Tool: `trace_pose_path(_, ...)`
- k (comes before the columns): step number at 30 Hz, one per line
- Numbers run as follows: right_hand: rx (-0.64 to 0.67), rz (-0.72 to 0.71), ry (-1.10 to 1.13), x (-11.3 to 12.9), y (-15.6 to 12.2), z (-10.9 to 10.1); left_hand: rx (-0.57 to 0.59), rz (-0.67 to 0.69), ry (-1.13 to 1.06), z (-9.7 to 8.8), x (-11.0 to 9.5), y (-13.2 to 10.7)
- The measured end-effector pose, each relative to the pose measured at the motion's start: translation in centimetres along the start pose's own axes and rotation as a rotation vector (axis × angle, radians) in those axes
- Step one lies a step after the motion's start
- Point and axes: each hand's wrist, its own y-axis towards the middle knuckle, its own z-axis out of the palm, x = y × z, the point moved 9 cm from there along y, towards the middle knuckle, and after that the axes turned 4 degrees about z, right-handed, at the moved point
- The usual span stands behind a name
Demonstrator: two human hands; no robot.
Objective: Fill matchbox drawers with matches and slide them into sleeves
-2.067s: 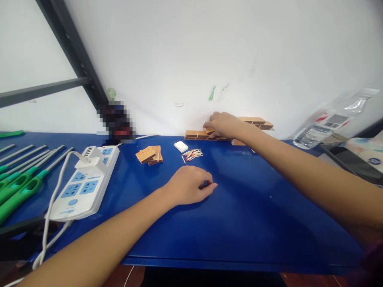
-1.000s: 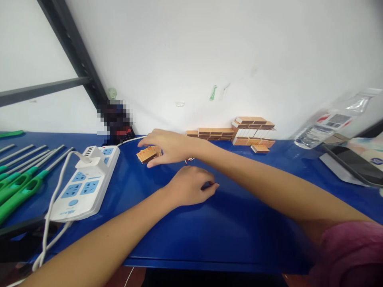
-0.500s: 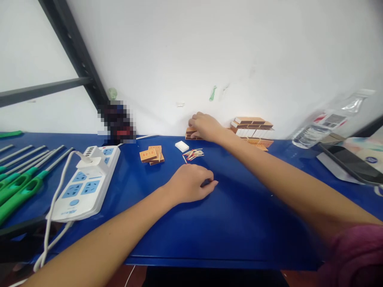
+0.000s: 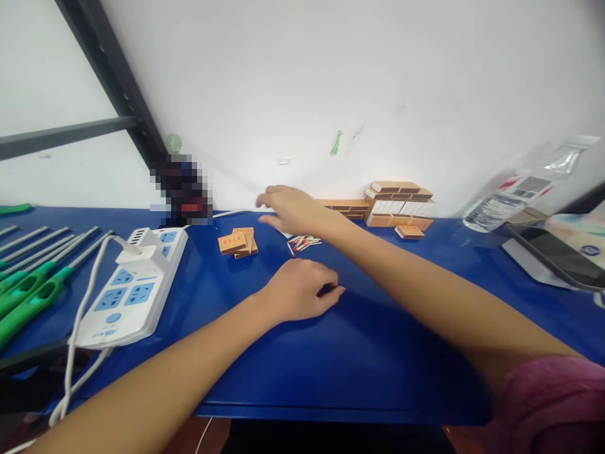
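Observation:
My right hand point(image 4: 289, 210) hovers over the blue table point(image 4: 387, 328), fingers stretched out toward a small pile of orange matchboxes point(image 4: 237, 242) to its left. It holds nothing. Under its wrist lie loose matchsticks point(image 4: 305, 242). Behind it, against the wall, a low row of matchboxes point(image 4: 347, 207) meets a taller stack of matchboxes point(image 4: 399, 203), with one single box point(image 4: 409, 232) lying in front. My left hand point(image 4: 302, 290) rests on the table nearer me, fingers curled in a loose fist with the fingertips on the surface.
A white power strip point(image 4: 125, 293) with a plug and cable lies at the left. Several green-handled lighters point(image 4: 33, 284) sit at the far left edge. A plastic bag point(image 4: 524, 189) and a dark tablet point(image 4: 560, 258) are at the right. A dark metal shelf frame point(image 4: 118, 88) leans behind.
My right hand has left the row of matchboxes by the wall and swung left toward the small pile, now open. The left hand has stayed put.

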Motion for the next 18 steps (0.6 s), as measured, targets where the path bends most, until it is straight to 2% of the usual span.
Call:
trace_pose_path(2,0.087,-0.157,0.172,4.3,0.6,-0.1,-0.007,0.01,-0.013,0.0,0.0,0.0)
trace_pose_path(4,0.198,-0.197,0.151,7.1,1.3,0.8,-0.041,0.014,-0.027,-0.2,0.1,0.0)
trace_pose_path(6,0.277,-0.165,0.098,8.2,1.8,1.9,-0.074,0.012,-0.029,-0.5,0.2,-0.1)
trace_pose_path(9,0.331,-0.113,0.104,8.0,2.3,2.7,-0.058,0.006,-0.026,-0.5,0.2,-0.1)
trace_pose_path(11,0.347,-0.1,0.137,6.9,2.3,2.3,-0.025,0.001,-0.023,-0.3,0.1,0.0)
trace_pose_path(13,0.341,-0.074,0.157,4.4,2.0,1.3,-0.011,0.002,-0.009,-0.2,0.0,0.0)
trace_pose_path(15,0.294,0.01,0.151,0.3,1.5,-0.2,-0.016,0.012,0.01,-0.2,0.0,-0.1)
trace_pose_path(17,0.186,0.142,0.104,-4.8,0.6,-2.0,-0.021,0.02,0.02,-0.1,0.0,-0.2)
trace_pose_path(18,0.179,0.211,0.047,-7.3,-0.1,-2.3,-0.019,0.02,0.019,0.0,0.0,-0.2)
